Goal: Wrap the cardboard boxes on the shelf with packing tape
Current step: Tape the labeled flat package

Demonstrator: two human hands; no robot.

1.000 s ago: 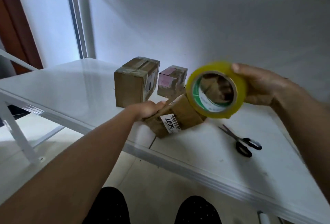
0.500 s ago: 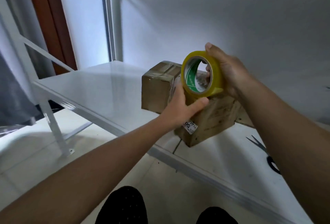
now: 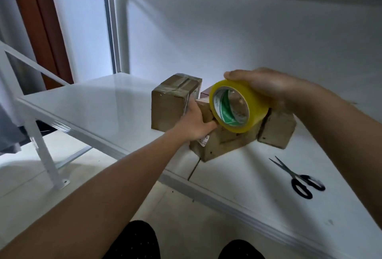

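Since half a second ago the tape roll (image 3: 237, 107) has dropped lower over the box and swung toward its right side; a further box (image 3: 277, 129) has come into view at the right, and the scissors (image 3: 297, 178) show in full.

Box in hand (image 3: 222, 141): brown cardboard, near the front edge of the white shelf (image 3: 93, 106), turned corner-on to the viewer, white label low on its near face. The yellow roll sits just above its top, core facing the camera. Whether a tape strand already runs from roll to box cannot be told.

Right hand (image 3: 266, 87) grasps the roll from above and behind, fingers curled over the outer band, wrist bent down. Left hand (image 3: 194, 122) clamps the box's left end, thumb across the near face, forearm stretched straight in from lower left.

Judgement on the step: keep the left hand pinning the box so it doesn't skate on the slick shelf, hold the roll low and taut, draw the tape flat across the top seam, then down the far side.

Behind-left, just beside the left hand: an already-taped box (image 3: 171, 106), glossy bands across its top. A reddish box (image 3: 205, 92) peeks out behind the roll. The scissors lie well apart on the shelf, to the right.
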